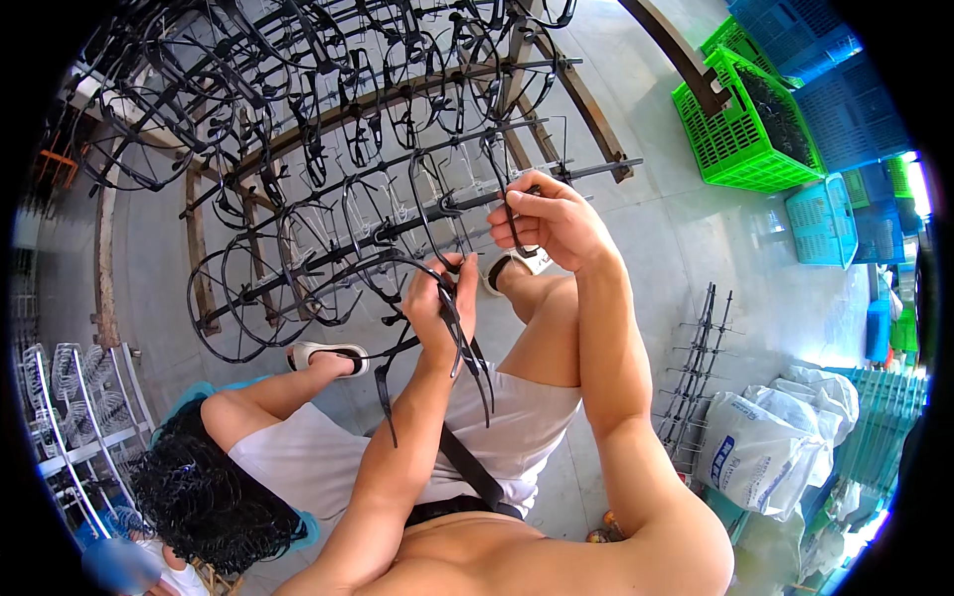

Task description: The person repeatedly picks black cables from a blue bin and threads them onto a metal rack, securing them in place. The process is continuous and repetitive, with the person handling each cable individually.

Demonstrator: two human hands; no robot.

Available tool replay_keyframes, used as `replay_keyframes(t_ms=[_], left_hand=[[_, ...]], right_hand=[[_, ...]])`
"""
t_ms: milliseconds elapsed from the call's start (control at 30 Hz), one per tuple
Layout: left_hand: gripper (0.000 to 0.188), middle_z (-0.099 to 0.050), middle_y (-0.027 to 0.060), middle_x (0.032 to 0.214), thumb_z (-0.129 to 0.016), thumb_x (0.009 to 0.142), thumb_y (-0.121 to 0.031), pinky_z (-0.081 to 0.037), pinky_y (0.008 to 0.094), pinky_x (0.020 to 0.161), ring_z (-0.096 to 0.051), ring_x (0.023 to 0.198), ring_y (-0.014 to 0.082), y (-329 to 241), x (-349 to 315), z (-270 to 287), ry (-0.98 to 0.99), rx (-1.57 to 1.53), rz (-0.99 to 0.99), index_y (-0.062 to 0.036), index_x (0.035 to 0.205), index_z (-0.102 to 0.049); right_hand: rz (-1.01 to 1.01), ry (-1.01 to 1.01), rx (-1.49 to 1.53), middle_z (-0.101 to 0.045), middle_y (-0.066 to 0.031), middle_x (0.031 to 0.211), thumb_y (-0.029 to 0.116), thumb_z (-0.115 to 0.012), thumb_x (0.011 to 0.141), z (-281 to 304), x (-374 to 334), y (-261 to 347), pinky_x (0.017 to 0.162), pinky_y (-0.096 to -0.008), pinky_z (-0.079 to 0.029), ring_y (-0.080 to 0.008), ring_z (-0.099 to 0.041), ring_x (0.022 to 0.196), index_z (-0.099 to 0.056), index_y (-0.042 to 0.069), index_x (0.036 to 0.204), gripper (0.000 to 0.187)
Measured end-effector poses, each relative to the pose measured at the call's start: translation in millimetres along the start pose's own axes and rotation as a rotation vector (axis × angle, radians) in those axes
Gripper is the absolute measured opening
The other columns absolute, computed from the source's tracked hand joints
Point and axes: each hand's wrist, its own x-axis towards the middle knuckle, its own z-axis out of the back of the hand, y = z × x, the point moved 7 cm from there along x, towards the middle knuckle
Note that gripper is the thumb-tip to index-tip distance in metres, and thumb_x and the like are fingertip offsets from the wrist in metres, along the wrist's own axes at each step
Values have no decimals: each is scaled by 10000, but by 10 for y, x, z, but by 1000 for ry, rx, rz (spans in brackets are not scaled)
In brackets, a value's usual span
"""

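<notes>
Several thin, glossy black curved frames (468,333) are bunched in my left hand (438,303), which is closed round them. Their long ends hang down past my wrist, and a larger loop reaches out to the left. My right hand (554,221) is raised higher and further right, its thumb and fingers pinched on one black frame (514,214) by the hanging rack. Right in front of my hands is the rack's nearest dark bar (383,234), with thin wire hooks and more black frames on it. Whether the frame in my right hand touches a hook, I cannot tell.
Rows of black frames (318,74) hang on the rack's rusty metal stand (586,104). A blue-rimmed basin of black pieces (214,487) sits at my left. Green crates (750,124), a light blue basket (823,221), hook bars (699,368) and white sacks (760,442) stand right.
</notes>
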Motion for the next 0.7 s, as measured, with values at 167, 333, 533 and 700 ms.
replay_keyframes(t_ms=[167,333,533,700], left_hand=[[137,-552,13,591,-742,755,-106,-372,235,474,-468,505,78,22,11,0,6,-6,7,-13,774,-643],[212,-561,47,720,-738,754,-103,-388,257,507,-474,548,118,102,-93,7,81,-68,77,-12,901,-616],[441,-544,44,946,-381,973,-409,-399,257,772,-481,818,106,39,-392,302,326,-607,422,-41,1192,-484],[513,-527,66,1085,-327,968,-470,-379,340,911,-493,998,167,-117,-470,482,290,-1142,729,-49,1224,-471]], right_hand=[[13,-13,-23,-651,-147,891,139,-565,907,-49,13,32,723,-364,-552,-232,-659,781,-546,22,973,136],[119,-77,-90,-613,-137,939,148,-580,897,-85,32,98,740,-356,-524,-233,-622,797,-501,9,1190,334],[729,-263,-1013,-556,-129,993,118,-653,817,-634,-809,139,807,-362,-444,-263,-537,939,-535,21,1147,363],[485,285,-789,-521,-152,1058,189,-686,826,-1070,-1037,-429,767,-320,-475,-261,-503,1029,-549,-4,1099,362]])
